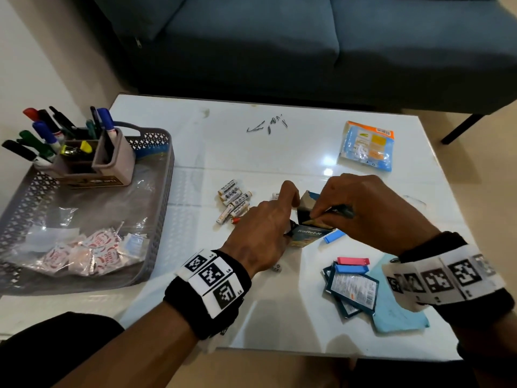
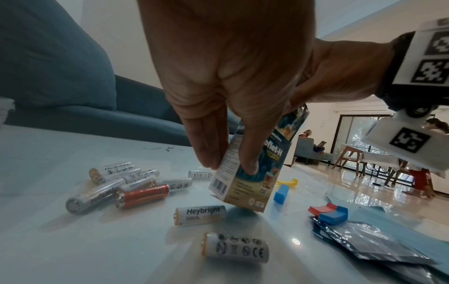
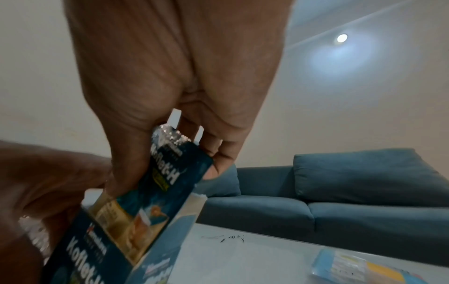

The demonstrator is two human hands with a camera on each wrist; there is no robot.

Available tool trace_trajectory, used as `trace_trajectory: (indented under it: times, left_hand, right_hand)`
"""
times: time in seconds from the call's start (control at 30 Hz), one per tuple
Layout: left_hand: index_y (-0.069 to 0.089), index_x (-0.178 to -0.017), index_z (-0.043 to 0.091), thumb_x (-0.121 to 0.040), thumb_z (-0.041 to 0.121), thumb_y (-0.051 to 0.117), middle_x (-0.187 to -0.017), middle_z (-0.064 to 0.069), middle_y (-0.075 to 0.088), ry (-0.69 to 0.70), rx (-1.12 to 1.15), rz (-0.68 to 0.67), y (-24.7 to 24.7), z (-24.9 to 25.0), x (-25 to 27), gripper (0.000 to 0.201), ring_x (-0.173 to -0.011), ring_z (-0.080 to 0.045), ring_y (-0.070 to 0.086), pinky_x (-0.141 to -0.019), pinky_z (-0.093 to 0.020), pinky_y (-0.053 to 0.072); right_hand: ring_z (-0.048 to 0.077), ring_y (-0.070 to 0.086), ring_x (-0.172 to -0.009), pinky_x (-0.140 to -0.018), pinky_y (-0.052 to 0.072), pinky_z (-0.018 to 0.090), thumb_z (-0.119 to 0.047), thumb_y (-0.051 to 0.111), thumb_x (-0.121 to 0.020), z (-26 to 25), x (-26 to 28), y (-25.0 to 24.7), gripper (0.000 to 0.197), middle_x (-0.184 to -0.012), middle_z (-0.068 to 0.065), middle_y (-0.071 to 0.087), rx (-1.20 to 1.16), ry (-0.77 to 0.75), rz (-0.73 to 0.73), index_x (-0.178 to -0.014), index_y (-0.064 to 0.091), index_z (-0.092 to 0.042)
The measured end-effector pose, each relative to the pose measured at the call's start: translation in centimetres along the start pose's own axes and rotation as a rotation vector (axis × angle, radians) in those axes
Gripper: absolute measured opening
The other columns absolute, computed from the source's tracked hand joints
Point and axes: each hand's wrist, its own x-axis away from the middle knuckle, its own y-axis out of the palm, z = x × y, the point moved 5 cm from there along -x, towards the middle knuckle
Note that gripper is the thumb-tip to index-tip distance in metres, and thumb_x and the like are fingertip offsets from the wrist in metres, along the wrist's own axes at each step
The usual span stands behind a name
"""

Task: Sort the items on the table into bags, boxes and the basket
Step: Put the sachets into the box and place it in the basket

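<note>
A dark blue Koflet-H box (image 1: pixel 306 234) stands tilted on the white table (image 1: pixel 251 152), its top flap open. My left hand (image 1: pixel 265 228) grips the box by its sides; in the left wrist view the fingers (image 2: pixel 248 163) pinch the box (image 2: pixel 245 184) near its lower end. My right hand (image 1: pixel 361 208) pinches a matching dark blue sachet (image 3: pixel 175 169) at the mouth of the box (image 3: pixel 97 240). More such sachets (image 1: pixel 351 289) lie stacked at the front right. Several batteries (image 1: pixel 233 201) lie left of the box.
A grey basket (image 1: pixel 165 191) at the left holds a pen holder (image 1: pixel 98 158) and wrapped sweets in a clear bag. Blue (image 1: pixel 333 236) and pink (image 1: pixel 353 261) clips lie near the sachets. An orange-blue packet (image 1: pixel 366 145) lies far right; a blue sofa (image 1: pixel 279 43) stands behind.
</note>
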Motion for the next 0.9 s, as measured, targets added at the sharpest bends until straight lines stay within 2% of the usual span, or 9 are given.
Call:
trace_trajectory:
  times: [0.1, 0.2, 0.33, 0.4, 0.47, 0.53, 0.67, 0.83, 0.9]
  left_hand:
    - [0.029, -0.114, 0.025, -0.084, 0.010, 0.073, -0.085, 0.001, 0.067, 0.013, -0.005, 0.002, 0.1, -0.1, 0.0, 0.055, -0.072, -0.031, 0.063, -0.064, -0.049, 0.053]
    - [0.029, -0.114, 0.024, -0.083, 0.011, 0.075, -0.084, 0.001, 0.064, -0.019, -0.008, 0.010, -0.1, -0.5, -0.1, 0.057, -0.076, -0.033, 0.066, -0.065, -0.049, 0.054]
    - [0.030, -0.114, 0.022, -0.083, 0.016, 0.077, -0.074, 0.006, 0.056, -0.055, -0.024, 0.017, -0.4, -0.8, 0.0, 0.056, -0.077, -0.031, 0.067, -0.066, -0.049, 0.055]
    - [0.032, -0.114, 0.021, -0.084, 0.022, 0.079, -0.075, 0.005, 0.056, -0.055, -0.008, 0.011, -0.7, -0.7, 0.1, 0.056, -0.076, -0.028, 0.067, -0.067, -0.049, 0.055]
    - [0.032, -0.114, 0.022, -0.083, 0.036, 0.081, -0.076, 0.007, 0.056, -0.079, 0.007, 0.007, -1.1, -0.6, 0.2, 0.060, -0.078, -0.025, 0.067, -0.069, -0.045, 0.055]
    - [0.032, -0.111, 0.024, -0.080, 0.049, 0.082, -0.078, 0.008, 0.058, -0.108, 0.023, 0.011, -1.2, -0.6, 0.2, 0.063, -0.079, -0.023, 0.067, -0.070, -0.043, 0.056]
    - [0.034, -0.107, 0.026, -0.080, 0.053, 0.080, -0.088, -0.002, 0.067, -0.137, 0.061, 0.047, -1.0, -0.8, 0.1, 0.060, -0.080, -0.026, 0.069, -0.074, -0.048, 0.056]
    - [0.036, -0.107, 0.025, -0.079, 0.049, 0.083, -0.088, -0.003, 0.067, -0.155, 0.076, 0.061, -1.1, -0.8, 0.0, 0.059, -0.080, -0.025, 0.069, -0.075, -0.047, 0.055]
    - [0.036, -0.107, 0.024, -0.079, 0.048, 0.083, -0.087, -0.003, 0.067, -0.147, 0.066, 0.056, -1.1, -0.7, 0.0, 0.059, -0.080, -0.025, 0.069, -0.074, -0.047, 0.054]
  right_hand:
    - [0.013, 0.062, -0.085, -0.074, 0.056, 0.042, -0.020, 0.081, -0.084, -0.4, -0.5, 1.6, 0.020, -0.092, -0.010, 0.072, 0.042, -0.004, -0.035, -0.101, 0.079, -0.030]
    - [0.006, 0.065, -0.087, -0.078, 0.055, 0.026, -0.018, 0.084, -0.082, -0.3, -0.6, 0.3, 0.033, -0.098, -0.013, 0.073, -0.082, 0.061, 0.041, -0.113, 0.075, -0.026]
    - [0.005, 0.068, -0.084, -0.073, 0.056, 0.022, -0.019, 0.083, -0.082, 0.6, -0.3, -1.3, 0.023, -0.088, -0.013, 0.071, -0.104, 0.149, 0.135, -0.103, 0.073, -0.022]
    - [0.004, 0.068, -0.076, -0.068, 0.056, 0.017, -0.023, 0.086, -0.079, 2.1, 0.4, -1.7, 0.020, -0.082, -0.012, 0.070, -0.067, 0.284, 0.130, -0.095, 0.073, -0.020]
    - [0.005, 0.067, -0.073, -0.067, 0.055, 0.018, -0.031, 0.090, -0.073, 3.9, 1.6, -1.4, 0.026, -0.078, -0.009, 0.069, 0.019, 0.488, -0.013, -0.087, 0.072, -0.020]
    - [0.014, 0.067, -0.076, -0.073, 0.058, 0.033, -0.044, 0.094, -0.064, 5.1, 3.6, -0.2, 0.035, -0.080, -0.006, 0.068, 0.126, 0.672, -0.219, -0.080, 0.069, -0.025]
    - [0.017, 0.063, -0.081, -0.074, 0.052, 0.033, -0.069, 0.087, -0.056, 4.6, 6.8, 2.3, 0.060, -0.086, -0.006, 0.062, 0.387, 0.805, -0.521, -0.088, 0.062, -0.025]
    - [0.023, 0.056, -0.090, -0.075, 0.040, 0.033, -0.071, 0.080, -0.066, 3.5, 8.8, 5.1, 0.068, -0.077, -0.005, 0.036, 0.563, 0.856, -0.625, -0.106, 0.052, -0.024]
    - [0.021, 0.050, -0.082, -0.073, 0.040, 0.033, -0.067, 0.081, -0.068, 3.5, 9.2, 5.5, 0.062, -0.076, -0.005, 0.035, 0.510, 0.879, -0.593, -0.099, 0.049, -0.025]
